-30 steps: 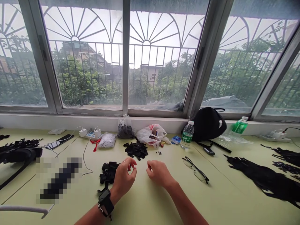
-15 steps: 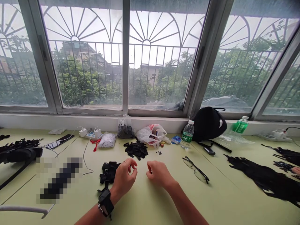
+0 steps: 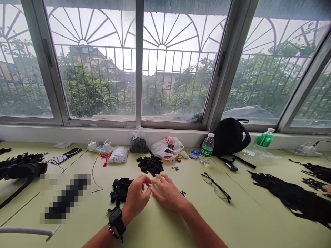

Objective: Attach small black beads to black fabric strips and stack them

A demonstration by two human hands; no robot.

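My left hand, with a watch and a beaded bracelet on its wrist, rests over the table with thumb and fingers curled into a pinch. Whatever they hold, if anything, is hidden. My right hand lies palm down just beside it, fingers stretched out towards the left fingertips. Beside my left hand is a heap of short black strap pieces. A second pile of black strap pieces lies beyond both hands. Small black parts show by my right hand, and a few more small black pieces lie farther off.
Glasses and a water bottle are on the right, near a black bag. A white plastic bag, a packet and a power strip line the back. Another person's hand shows at the right edge.
My right hand has moved left towards my left hand, and its curled fingers have stretched out. The small black parts beside it have come into view. My left hand stays put.
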